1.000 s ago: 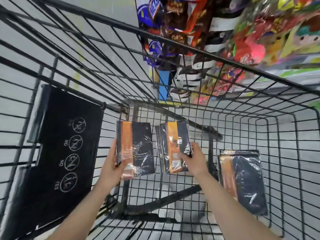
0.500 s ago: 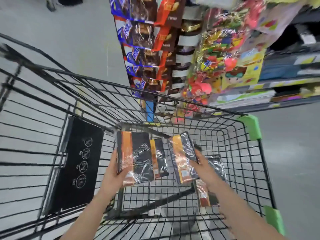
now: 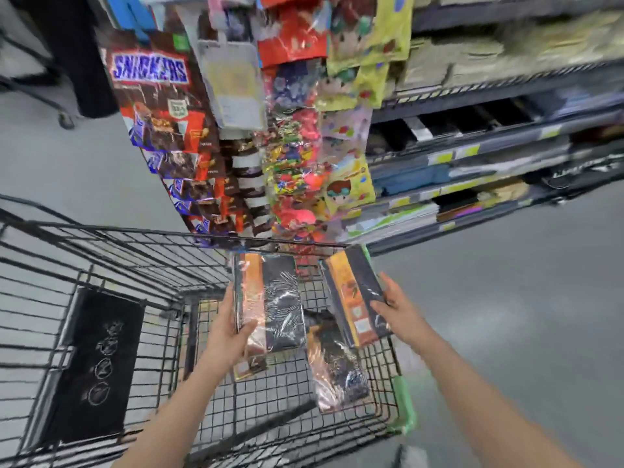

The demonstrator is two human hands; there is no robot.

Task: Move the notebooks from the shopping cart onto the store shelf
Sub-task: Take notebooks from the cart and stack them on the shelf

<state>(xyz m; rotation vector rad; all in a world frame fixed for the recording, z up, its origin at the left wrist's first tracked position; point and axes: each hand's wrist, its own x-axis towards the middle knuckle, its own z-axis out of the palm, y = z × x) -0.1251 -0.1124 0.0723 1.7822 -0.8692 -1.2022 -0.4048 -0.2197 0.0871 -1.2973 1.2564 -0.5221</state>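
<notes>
Orange-and-black notebooks (image 3: 270, 302), black cart (image 3: 135, 251)

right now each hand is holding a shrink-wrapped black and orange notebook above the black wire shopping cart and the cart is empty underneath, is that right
Not quite. The head view shows the left hand and right hand each holding a shrink-wrapped black and orange notebook above the black wire shopping cart, but the cart is not empty: another wrapped notebook lies in it.

Both held notebooks raised since a second ago: left hand (image 3: 225, 327) lifts its notebook (image 3: 270, 302) to the shopping cart (image 3: 135, 255) rim; right hand (image 3: 398, 309) carries its notebook (image 3: 354, 298) up and rightward, past the rim. Another notebook (image 3: 337, 366) now exposed below the fingers (image 3: 378, 305).
</notes>
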